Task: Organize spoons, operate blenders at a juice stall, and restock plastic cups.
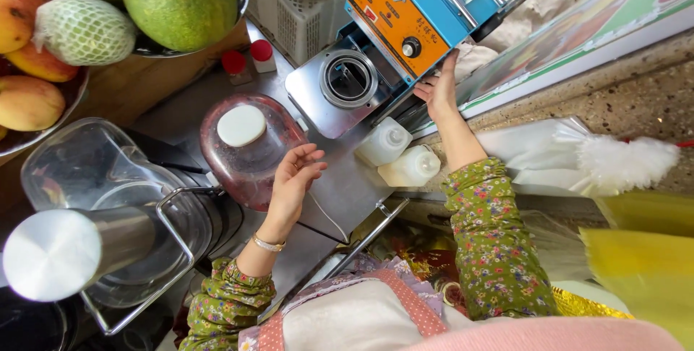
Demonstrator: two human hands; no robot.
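Left hand: released, fingers spread beside the lidded blender jar on the steel counter. Right hand: open, pressed to the cup-sealing machine, apparently steadying it.

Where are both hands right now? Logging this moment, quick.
Left hand: open, empty, beside the blender jar.
Right hand: open, touching the cup-sealing machine.

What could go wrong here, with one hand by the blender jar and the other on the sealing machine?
1. The left hand hovers open beside the blender jar of reddish liquid; a knock might tip or spill it.
2. The right hand rests against the blue and orange sealing machine, close to its moving parts; fingers could get pinched.
3. Two squeeze bottles stand near the right forearm and could be swept over.
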